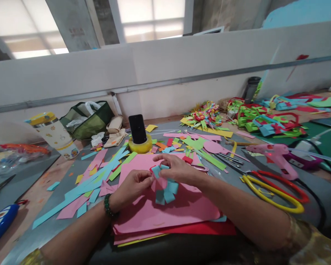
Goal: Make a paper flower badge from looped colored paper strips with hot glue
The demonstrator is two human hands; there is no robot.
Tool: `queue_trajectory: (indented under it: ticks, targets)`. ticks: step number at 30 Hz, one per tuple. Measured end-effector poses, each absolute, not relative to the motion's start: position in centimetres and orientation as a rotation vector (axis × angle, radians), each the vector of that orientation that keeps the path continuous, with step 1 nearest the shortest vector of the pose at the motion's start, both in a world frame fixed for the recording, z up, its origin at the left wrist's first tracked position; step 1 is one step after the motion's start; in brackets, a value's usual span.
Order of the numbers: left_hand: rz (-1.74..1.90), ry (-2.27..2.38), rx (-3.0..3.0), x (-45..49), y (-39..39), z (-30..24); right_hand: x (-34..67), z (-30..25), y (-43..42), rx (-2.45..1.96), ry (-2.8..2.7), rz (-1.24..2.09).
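Note:
A small craft piece of light blue paper strips (169,189) with a pink middle is between my hands, above a stack of pink sheets (182,211). My right hand (172,167) grips its upper part from the right, fingers curled over a blue strip. On the left side, my left hand (136,186) pinches at the piece's edge with thumb and forefinger, beside a bit of red. Whatever lies between those fingertips is too small to make out. Red and yellow sheets show under the pink stack.
Red-and-yellow-handled scissors (273,191) and a pink glue gun (275,152) with a cord lie to the right. A phone (137,129) stands in a yellow tape roll (140,145). Paper strips (90,184) litter the left. A cup (56,136) and green bag (89,119) stand behind.

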State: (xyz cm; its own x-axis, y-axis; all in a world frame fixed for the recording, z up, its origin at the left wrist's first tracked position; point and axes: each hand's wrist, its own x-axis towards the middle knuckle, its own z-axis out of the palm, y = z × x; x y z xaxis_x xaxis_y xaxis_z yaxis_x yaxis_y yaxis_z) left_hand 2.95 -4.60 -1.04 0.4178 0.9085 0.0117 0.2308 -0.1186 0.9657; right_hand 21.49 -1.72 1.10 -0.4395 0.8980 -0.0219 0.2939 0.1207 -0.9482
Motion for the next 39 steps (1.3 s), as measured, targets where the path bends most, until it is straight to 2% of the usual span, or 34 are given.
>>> queue_trajectory:
  ticks: [5,10,20,30,35,39]
  targets:
    - [0.856,1.03,1.45,2.3,-4.0,-1.4,22.1,1.0,-0.2,-0.986,-1.514,1.306]
    - [0.953,1.019,1.236,1.7,-3.3,-1.7,23.3,0.6,1.8,-0.949,-1.326,1.13]
    - [1.023,0.947,1.015,1.8,-3.1,-1.6,23.3,1.1,1.0,-0.861,-1.458,0.843]
    - [1.252,0.965,0.763,1.3,-1.9,-1.7,23.4,1.5,0.1,-0.774,-1.558,0.778]
    - [1.373,0.954,0.664,1.3,-1.3,-1.9,23.5,1.3,-1.2,-0.791,-1.891,0.961]
    - [1.427,0.958,0.602,1.3,-1.3,-1.8,24.1,1.9,-2.0,-0.86,-2.344,1.414]
